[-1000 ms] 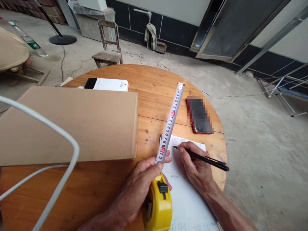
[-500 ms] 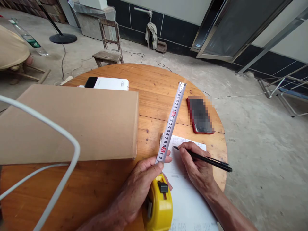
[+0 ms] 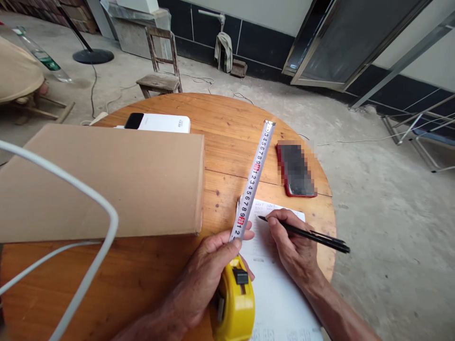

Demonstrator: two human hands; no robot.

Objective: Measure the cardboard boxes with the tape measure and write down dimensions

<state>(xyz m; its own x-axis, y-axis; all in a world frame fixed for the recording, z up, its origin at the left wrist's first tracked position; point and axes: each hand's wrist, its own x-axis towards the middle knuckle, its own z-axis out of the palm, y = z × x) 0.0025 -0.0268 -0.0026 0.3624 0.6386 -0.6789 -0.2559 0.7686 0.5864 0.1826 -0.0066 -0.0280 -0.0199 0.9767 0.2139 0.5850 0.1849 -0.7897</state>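
Observation:
My left hand [image 3: 209,270] is closed around a yellow tape measure [image 3: 239,303], the thumb pressing on its pulled-out blade. The white blade, with black and red numbers, points up and away over the table. In my right hand [image 3: 293,241] is a black pen [image 3: 314,237], its tip close to the upper part of a white sheet of paper [image 3: 270,279]. Rows of small handwriting show near the top of the paper. My left hand and the tape cover the paper's left edge.
A cardboard box [image 3: 106,180] fills the left of the round wooden table [image 3: 227,118], a white device [image 3: 165,123] behind it. A red-cased phone [image 3: 296,168] lies at the right. A white curved tube [image 3: 85,189] crosses the left foreground. Beyond stands a wooden chair [image 3: 159,83].
My right hand and the pen have shifted slightly to the right along the paper. My left hand and the tape measure stay in place.

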